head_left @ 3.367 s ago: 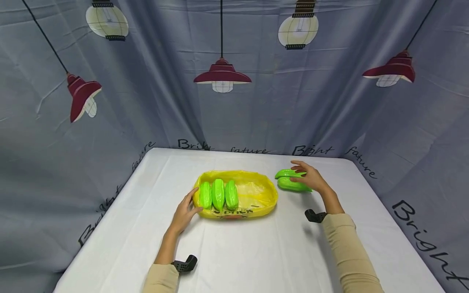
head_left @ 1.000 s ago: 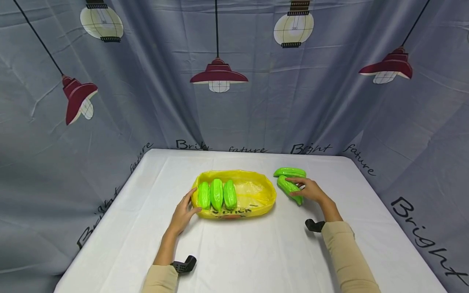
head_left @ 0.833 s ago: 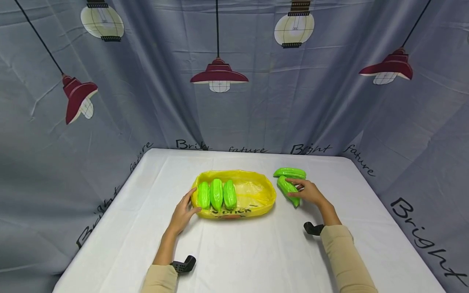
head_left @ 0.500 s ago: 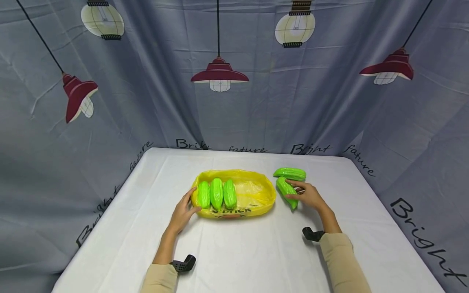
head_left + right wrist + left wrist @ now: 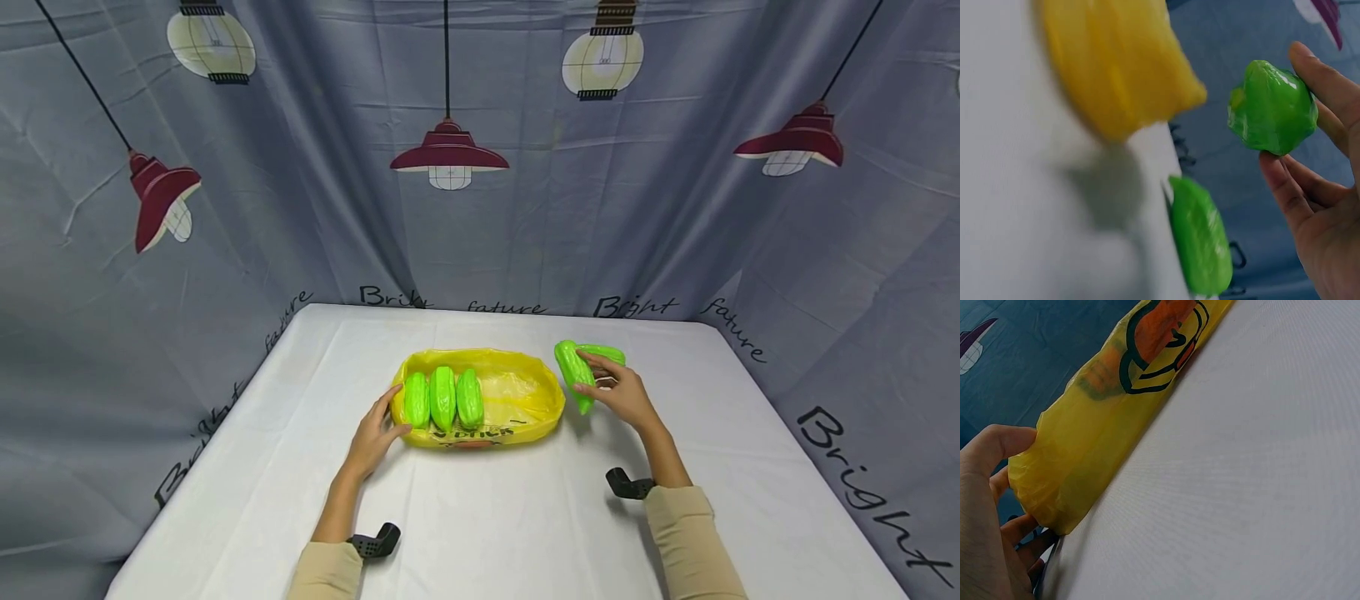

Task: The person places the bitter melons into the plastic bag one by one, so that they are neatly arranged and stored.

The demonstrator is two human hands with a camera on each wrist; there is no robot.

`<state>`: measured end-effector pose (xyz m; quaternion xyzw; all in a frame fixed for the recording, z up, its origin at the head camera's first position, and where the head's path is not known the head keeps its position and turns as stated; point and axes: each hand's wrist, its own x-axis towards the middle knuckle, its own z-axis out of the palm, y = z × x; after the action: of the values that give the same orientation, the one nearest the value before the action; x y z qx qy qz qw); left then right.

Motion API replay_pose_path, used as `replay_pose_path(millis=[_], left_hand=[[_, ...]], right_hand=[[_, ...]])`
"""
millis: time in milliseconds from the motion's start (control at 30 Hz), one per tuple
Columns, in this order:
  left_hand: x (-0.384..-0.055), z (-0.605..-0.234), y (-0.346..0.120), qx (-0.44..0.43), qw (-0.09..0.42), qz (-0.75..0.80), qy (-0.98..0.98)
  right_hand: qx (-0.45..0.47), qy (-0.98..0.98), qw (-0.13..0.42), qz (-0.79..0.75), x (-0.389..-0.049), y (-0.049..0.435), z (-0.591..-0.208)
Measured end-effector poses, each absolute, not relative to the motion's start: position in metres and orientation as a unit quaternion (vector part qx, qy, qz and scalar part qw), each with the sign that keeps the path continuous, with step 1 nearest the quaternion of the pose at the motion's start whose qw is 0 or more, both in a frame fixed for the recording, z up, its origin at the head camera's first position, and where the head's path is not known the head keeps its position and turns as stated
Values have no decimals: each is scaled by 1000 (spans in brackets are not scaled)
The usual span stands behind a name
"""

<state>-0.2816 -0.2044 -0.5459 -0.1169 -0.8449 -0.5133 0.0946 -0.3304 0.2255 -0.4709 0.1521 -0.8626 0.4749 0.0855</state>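
Note:
A yellow plastic bag (image 5: pixel 525 392), its mouth spread wide, lies on the white table. Three glossy green ridged gourds (image 5: pixel 443 398) lie side by side in its left half. My left hand (image 5: pixel 372 437) holds the bag's left end, the thumb (image 5: pixel 1013 439) at the near side and the fingers round the end. Right of the bag, my right hand (image 5: pixel 622 396) grips another green ridged gourd (image 5: pixel 572 371) between thumb and fingers. In the right wrist view that gourd (image 5: pixel 1275 109) is end-on and off the table. One more gourd (image 5: pixel 609 353) lies behind it, partly covered.
The white tablecloth (image 5: pixel 480 517) spreads around the bag. A grey-blue curtain (image 5: pixel 517 233) printed with lamps and lettering hangs behind and at both sides. Each wrist wears a black camera mount (image 5: pixel 630 483).
My right hand has taken hold of the nearer loose gourd, turned it more upright and lifted it, shifting left towards the bag. The left hand stays at the bag.

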Motion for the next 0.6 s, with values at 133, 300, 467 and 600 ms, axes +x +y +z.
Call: replay_pose_path(millis=[133,300,467,600], left_hand=[[-282,-546,-204,-118,97,-513,-845],[-282,-546,-205,-123,99,-511,-845],[-282,-545,-205,-127,99,-513,-843],[-282,-546,-205,-123,99,-511,-845]], right_hand=[[169,-847,106,493,-329,213,-462],[174,-838,113,504,-328,194,-452],[173,-833,112,514,-327,172,-446],[164,-833,110,517,-327,156,-448]])
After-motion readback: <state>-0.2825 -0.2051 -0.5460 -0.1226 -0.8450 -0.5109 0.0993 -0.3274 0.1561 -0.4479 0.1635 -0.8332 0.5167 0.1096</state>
